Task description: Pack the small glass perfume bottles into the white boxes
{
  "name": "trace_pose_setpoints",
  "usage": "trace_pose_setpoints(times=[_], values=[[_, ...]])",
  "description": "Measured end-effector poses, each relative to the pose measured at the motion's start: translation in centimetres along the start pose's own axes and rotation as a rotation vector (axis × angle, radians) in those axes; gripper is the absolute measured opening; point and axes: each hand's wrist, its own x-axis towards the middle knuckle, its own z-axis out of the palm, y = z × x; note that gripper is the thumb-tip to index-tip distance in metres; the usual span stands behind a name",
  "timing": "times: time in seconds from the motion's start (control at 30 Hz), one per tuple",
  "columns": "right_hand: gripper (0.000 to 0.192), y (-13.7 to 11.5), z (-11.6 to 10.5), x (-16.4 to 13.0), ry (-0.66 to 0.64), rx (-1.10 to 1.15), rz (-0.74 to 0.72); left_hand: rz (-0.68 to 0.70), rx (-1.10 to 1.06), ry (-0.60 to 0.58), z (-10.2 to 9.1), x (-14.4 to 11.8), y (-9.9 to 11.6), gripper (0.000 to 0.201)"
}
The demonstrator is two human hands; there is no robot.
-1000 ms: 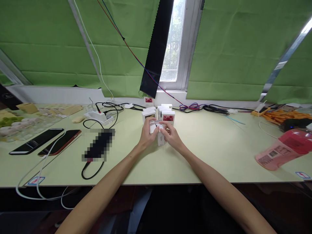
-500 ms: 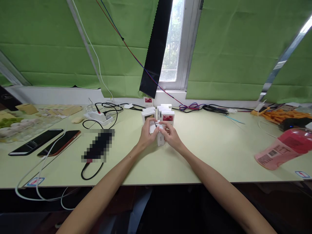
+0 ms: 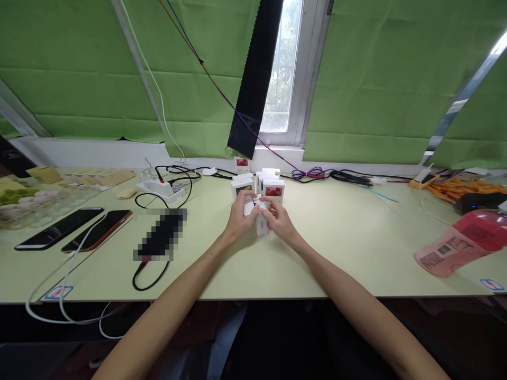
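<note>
A small white box (image 3: 262,227) stands upright on the table between my two hands, its narrow side facing me. My left hand (image 3: 239,217) is closed on the box's upper left, thumb and fingertips near its top. From the other side, my right hand (image 3: 282,221) grips the upper right, with bent fingers meeting the left ones over the top edge. A small white flap and a dark thin mark show between the fingertips; the fingers hide the rest of the top. Just behind stand several similar white boxes (image 3: 274,191), one with a red picture on its face.
Left on the table (image 3: 222,274) lie two phones (image 3: 59,227) and a pixelated dark item with a cable. A power strip (image 3: 160,191) and cables run along the back. A pink bottle (image 3: 455,245) stands at right, before a heap of orange sticks (image 3: 447,189).
The whole view has shifted very slightly. Both hands keep the same hold on the white box, with hardly any visible finger movement.
</note>
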Motion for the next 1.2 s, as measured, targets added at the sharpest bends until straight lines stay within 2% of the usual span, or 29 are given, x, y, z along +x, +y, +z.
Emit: trace_pose_setpoints(times=[0.57, 1.2], values=[[0.040, 0.15, -0.21, 0.03, -0.006, -0.011, -0.004, 0.050, 0.039, -0.041, -0.26, 0.40, 0.27, 0.018], [0.040, 0.00, -0.30, 0.03, -0.012, -0.013, 0.005, 0.035, 0.053, -0.054, -0.36, 0.45, 0.41, 0.020]])
